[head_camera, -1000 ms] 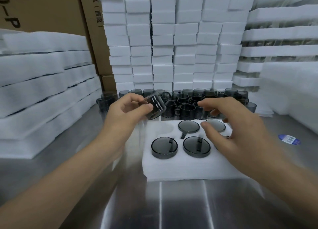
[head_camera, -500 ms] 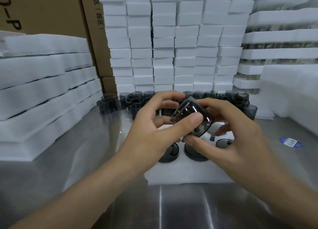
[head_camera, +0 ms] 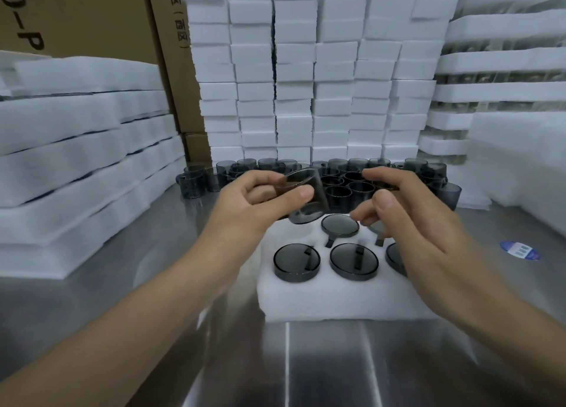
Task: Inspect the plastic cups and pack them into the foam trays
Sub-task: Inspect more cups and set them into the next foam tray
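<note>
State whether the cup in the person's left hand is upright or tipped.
Tipped. The smoky plastic cup, gripped by the left hand above the foam tray, leans with its wall slanted.

The right grip no longer holds the cup that both grips shared half a second ago; it now reaches over the loose cups behind the foam tray. The left grip alone holds the cup, now further left, over the tray's back-left corner.
</note>
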`<action>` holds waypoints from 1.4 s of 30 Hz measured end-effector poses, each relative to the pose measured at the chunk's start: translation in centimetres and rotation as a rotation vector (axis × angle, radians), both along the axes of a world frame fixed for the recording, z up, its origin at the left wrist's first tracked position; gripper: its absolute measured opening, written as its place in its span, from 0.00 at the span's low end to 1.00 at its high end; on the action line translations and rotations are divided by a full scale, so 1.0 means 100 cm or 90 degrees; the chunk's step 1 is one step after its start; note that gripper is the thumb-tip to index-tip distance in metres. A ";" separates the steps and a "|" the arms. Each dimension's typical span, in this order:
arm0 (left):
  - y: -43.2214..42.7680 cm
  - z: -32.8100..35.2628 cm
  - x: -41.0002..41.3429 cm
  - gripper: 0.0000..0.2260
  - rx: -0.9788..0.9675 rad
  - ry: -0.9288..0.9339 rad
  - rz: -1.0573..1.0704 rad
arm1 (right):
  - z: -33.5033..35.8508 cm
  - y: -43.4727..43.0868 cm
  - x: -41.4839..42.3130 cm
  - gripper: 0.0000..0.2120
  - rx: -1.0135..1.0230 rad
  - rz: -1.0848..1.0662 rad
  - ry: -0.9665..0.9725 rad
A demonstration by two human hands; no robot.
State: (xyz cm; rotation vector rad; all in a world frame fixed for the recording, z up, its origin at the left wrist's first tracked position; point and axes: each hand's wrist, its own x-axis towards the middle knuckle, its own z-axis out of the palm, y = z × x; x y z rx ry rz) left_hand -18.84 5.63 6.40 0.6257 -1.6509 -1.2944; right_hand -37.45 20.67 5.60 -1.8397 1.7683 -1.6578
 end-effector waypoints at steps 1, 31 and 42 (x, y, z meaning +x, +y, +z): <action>-0.006 -0.003 0.001 0.29 0.003 0.002 0.020 | 0.001 0.000 -0.001 0.23 0.002 -0.007 0.002; -0.046 -0.020 0.000 0.29 -0.246 -0.216 0.079 | -0.005 -0.004 -0.004 0.13 0.024 -0.025 0.054; -0.051 -0.012 0.003 0.34 -0.234 -0.298 0.073 | -0.008 -0.005 -0.003 0.11 0.024 -0.022 0.081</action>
